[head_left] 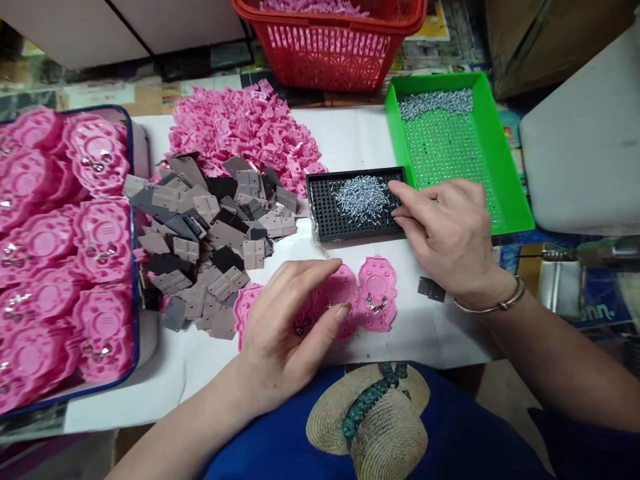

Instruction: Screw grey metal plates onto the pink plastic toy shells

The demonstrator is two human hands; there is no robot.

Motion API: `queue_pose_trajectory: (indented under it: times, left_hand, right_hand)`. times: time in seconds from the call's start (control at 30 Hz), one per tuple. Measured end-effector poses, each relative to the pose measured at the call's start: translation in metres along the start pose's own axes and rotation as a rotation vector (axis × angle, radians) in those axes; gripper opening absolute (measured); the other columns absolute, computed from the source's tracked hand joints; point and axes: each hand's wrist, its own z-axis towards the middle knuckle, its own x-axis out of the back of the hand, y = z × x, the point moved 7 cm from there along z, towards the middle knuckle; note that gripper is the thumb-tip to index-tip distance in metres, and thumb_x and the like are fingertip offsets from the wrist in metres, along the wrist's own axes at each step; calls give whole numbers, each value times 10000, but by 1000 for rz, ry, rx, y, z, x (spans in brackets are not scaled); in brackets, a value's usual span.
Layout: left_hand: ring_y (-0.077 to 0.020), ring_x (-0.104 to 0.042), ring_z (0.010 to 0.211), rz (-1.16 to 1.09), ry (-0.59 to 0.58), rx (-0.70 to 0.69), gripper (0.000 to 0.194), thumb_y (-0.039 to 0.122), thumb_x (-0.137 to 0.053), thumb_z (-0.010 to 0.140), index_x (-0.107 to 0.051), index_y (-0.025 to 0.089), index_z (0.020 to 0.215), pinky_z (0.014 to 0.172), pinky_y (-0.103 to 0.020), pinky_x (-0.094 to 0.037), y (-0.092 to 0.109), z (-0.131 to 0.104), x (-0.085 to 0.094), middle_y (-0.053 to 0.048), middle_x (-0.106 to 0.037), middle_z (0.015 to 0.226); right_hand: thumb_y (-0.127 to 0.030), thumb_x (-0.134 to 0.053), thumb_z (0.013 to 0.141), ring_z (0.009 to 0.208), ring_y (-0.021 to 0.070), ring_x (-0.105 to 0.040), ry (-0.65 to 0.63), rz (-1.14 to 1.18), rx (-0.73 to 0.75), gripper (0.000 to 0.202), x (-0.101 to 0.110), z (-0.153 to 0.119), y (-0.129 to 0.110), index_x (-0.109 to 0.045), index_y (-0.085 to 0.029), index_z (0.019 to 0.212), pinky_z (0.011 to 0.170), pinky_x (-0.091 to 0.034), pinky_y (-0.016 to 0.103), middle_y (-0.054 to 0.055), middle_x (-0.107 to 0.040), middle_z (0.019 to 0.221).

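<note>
The left hand [290,317], thumb and fingers apart, arches over pink plates [376,280]; beyond, the right hand [450,233] is at the right end of a black tray [324,223] heaped with screws [363,197], whether pinching any I cannot tell; farther back, a red basket [327,70]

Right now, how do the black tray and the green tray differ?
The black tray is clearly smaller than the green tray. The black tray has a screw heap near its middle; the green tray has a screw pile at its far end. The right hand reaches over the black tray's edge, but partly hides the green tray. Both hold silvery screws.
</note>
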Motion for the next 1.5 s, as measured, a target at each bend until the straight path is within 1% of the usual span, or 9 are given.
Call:
queue_pose_trajectory:
  times: [0.23,0.4,0.53,0.7,0.87,1.07,1.33,1.43,1.5]
  left_hand:
    - [-190,-641,1035,18,30,-9,436,146,-668,897,-574,233,1314,870,-343,-535,0,0,4,-67,-672,1132]
    - [-180,-650,1004,15,112,-27,415,152,-660,899,-590,254,1295,879,-348,-537,2,-1,11,-49,-686,1104]
    - [-184,-655,1014,-24,219,-25,381,177,-662,899,-613,242,1271,904,-357,-538,-3,-5,19,-53,-689,1113]
    - [-185,-668,1002,-75,340,23,341,240,-668,910,-626,221,1248,906,-358,-550,-6,-9,30,-64,-691,1096]
    - [-182,-671,1000,100,390,-93,321,238,-653,911,-617,196,1226,915,-354,-547,11,-7,50,-73,-699,1112]
    - [-265,-639,1068,624,135,-287,305,262,-579,935,-620,128,1206,921,-430,-520,-4,21,51,-148,-688,1164]
    - [-303,-436,1410,759,-462,-482,439,235,-481,987,-534,79,1394,1200,-512,-276,-29,71,-30,-185,-536,1463]
    - [-323,-408,1434,822,-553,-462,487,285,-443,1007,-490,69,1441,1199,-539,-247,-45,84,-44,-183,-481,1517]
    - [-287,-515,1349,807,-498,-429,444,205,-433,990,-543,69,1398,1192,-498,-276,-54,88,-36,-170,-580,1425]
  right_hand:
    - [-225,-538,975,936,218,-602,178,-113,75,340,25,-7,-2,-602,-235,1309,923,-397,444,33,-692,857]
    - [-242,-547,961,989,259,-595,205,-233,-47,294,39,-17,12,-641,-220,1239,876,-388,450,58,-714,953]
    - [-276,-535,981,1027,237,-597,153,-152,40,184,29,-23,0,-695,-240,1065,909,-379,434,41,-727,1068]
    - [-332,-603,954,963,228,-554,49,-219,284,148,4,-20,-25,-704,-224,962,909,-353,409,2,-732,930]
    - [-245,-596,942,845,214,-524,15,-252,323,158,-4,-10,-24,-714,-208,845,792,-339,379,20,-708,813]
    - [-291,-605,929,835,218,-559,122,-37,265,172,13,1,-17,-732,-186,881,761,-388,363,53,-725,855]
    - [-312,-591,930,856,236,-568,271,-16,159,200,33,29,-13,-740,-187,884,793,-431,384,71,-717,860]
    - [-301,-601,923,850,234,-568,279,-45,169,190,33,27,-12,-741,-182,874,773,-420,382,73,-713,848]
    - [-308,-601,924,844,232,-570,261,-67,188,194,30,23,-13,-742,-186,872,755,-400,377,67,-711,836]
